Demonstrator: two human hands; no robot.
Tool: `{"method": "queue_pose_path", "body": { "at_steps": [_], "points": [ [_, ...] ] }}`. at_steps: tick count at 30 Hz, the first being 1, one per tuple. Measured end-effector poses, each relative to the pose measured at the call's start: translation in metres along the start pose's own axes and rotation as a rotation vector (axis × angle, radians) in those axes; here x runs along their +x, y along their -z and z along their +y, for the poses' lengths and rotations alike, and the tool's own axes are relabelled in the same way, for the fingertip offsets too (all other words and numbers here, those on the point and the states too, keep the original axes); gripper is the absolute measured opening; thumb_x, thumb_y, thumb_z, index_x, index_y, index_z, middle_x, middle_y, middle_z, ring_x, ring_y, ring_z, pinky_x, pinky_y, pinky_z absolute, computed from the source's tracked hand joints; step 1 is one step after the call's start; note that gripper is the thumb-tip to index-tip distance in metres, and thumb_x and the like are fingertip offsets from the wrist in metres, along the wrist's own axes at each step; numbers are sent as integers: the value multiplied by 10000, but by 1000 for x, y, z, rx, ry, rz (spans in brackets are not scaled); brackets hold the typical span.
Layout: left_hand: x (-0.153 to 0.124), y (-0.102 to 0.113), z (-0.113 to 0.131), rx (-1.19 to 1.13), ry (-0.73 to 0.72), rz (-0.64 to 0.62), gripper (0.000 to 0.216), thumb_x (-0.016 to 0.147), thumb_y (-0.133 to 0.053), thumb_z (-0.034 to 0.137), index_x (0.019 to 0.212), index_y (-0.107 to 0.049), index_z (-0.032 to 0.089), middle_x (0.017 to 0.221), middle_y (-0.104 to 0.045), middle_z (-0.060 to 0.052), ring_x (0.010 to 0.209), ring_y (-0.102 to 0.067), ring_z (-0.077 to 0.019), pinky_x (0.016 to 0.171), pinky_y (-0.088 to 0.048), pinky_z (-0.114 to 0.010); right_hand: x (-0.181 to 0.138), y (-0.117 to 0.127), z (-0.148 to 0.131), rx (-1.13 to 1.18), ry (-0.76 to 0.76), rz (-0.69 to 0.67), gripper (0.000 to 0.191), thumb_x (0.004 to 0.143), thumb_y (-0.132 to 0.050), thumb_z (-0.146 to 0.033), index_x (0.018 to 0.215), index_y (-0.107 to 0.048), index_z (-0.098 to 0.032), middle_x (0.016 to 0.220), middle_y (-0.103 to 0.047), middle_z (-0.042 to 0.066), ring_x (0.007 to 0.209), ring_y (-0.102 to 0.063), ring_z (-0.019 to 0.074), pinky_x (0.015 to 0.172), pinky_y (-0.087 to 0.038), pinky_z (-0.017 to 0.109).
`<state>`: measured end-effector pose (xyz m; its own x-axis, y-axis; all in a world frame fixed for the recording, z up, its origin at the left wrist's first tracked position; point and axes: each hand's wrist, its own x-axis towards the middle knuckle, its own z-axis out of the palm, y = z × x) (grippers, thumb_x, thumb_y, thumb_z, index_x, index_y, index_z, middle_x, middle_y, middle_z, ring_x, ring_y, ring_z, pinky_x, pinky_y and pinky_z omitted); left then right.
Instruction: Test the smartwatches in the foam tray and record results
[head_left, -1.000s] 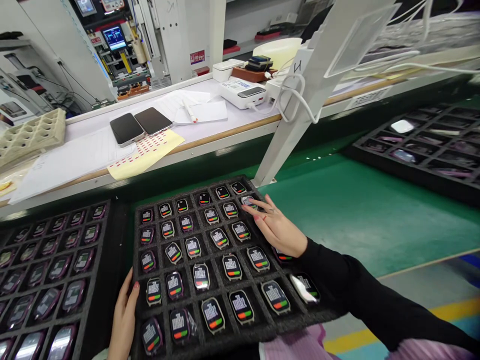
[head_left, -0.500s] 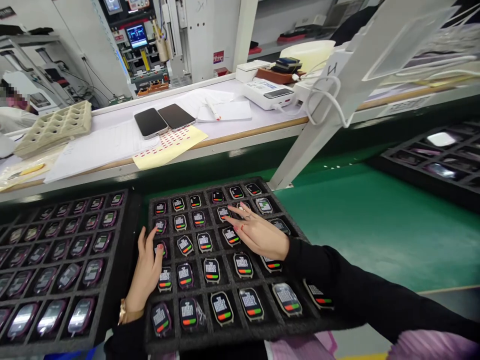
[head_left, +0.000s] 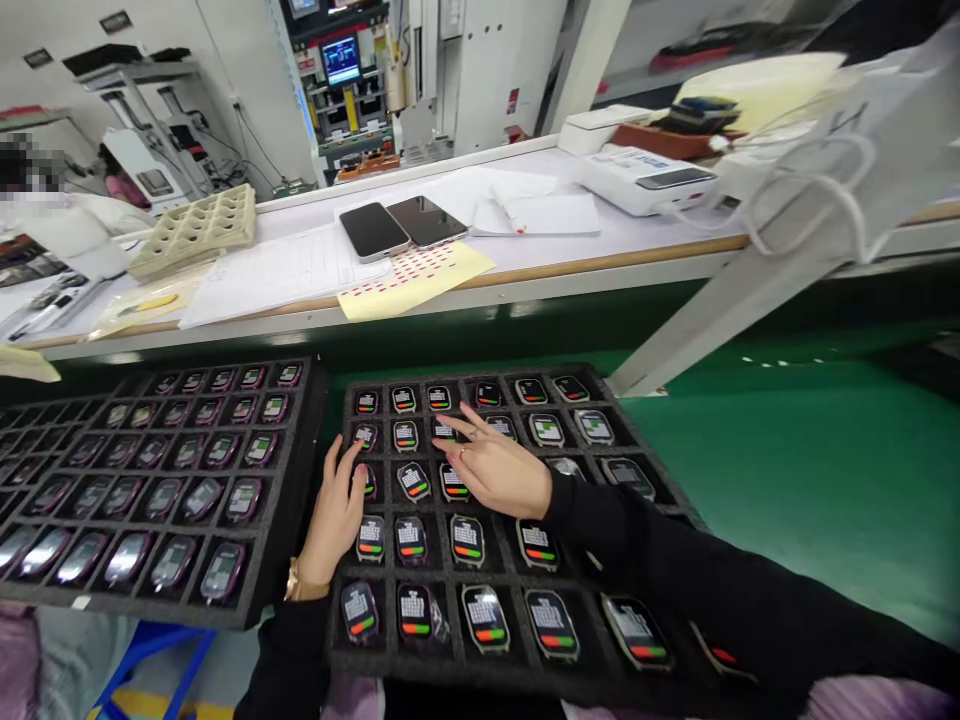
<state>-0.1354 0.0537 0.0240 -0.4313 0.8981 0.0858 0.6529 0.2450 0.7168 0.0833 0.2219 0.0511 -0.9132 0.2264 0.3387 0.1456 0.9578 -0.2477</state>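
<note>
- Watches point(head_left: 468, 541) in dk tray point(head_left: 450, 674), long axes mostly near–far, few tilted
- L hand point(head_left: 334, 520): fingers parted at L-edge watches
- R hand point(head_left: 499, 470): fingers spread over mid watches
- Green table point(head_left: 795, 490) R; 2nd tray point(head_left: 298, 470) close L

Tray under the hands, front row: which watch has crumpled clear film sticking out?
The second watch from the left: crumpled film pokes out at its right; neither adjacent watch shows any sticking out.

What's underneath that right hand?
Smartwatches in the black foam tray peek out around the right hand; whatever lies directly beneath it is covered, so I can't tell.
</note>
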Motion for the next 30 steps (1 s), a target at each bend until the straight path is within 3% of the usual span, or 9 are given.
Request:
{"method": "queue_pose_path", "body": {
  "at_steps": [5, 10, 18, 25, 30],
  "points": [
    [-1, 0, 1, -6, 22, -6, 499, 1032, -284, 479, 1460, -434, 268, 1627, -243, -93, 1515, -268, -244, 1219, -323, -445, 21, -3, -11, 42, 41, 50, 434, 1025, -325, -156, 1185, -708, -27, 1105, -741, 142, 1352, -494, 313, 1217, -283, 581],
    [-2, 1, 3, -29, 20, -34, 519, 1027, -298, 500, 1493, -405, 295, 1650, -189, -75, 1532, -218, -236, 1242, -274, -448, 29, -11, -14, 54, 46, 38, 423, 1023, -338, -156, 1161, -722, -45, 1108, -745, 115, 1335, -514, 308, 1220, -282, 571],
    [0, -1, -1, -145, 54, 14, 524, 1024, -295, 516, 1481, -421, 291, 1626, -263, -66, 1524, -236, -211, 1261, -221, -445, 16, -2, 15, 12, -117, 54, 458, 1005, -315, -140, 1003, -769, -74, 1064, -756, 114, 1238, -600, 314, 1195, -292, 636],
    [0, -7, -13, -286, 177, 98, 618, 1009, -304, 553, 1505, -365, 190, 1594, -377, -105, 1493, -320, -205, 1260, -247, -419, 4, 10, 23, 18, -157, 29, 472, 1021, -288, -162, 1062, -754, -94, 1034, -761, 109, 1215, -621, 295, 1189, -267, 672],
    [0, -7, -15, -342, 246, 118, 613, 995, -356, 561, 1482, -404, 192, 1593, -387, -96, 1491, -329, -218, 1254, -267, -419, -7, 11, 17, 49, -112, 23, 486, 1049, -261, -205, 1198, -701, -63, 1181, -711, 161, 1257, -591, 297, 1184, -277, 668]
  ]
}}
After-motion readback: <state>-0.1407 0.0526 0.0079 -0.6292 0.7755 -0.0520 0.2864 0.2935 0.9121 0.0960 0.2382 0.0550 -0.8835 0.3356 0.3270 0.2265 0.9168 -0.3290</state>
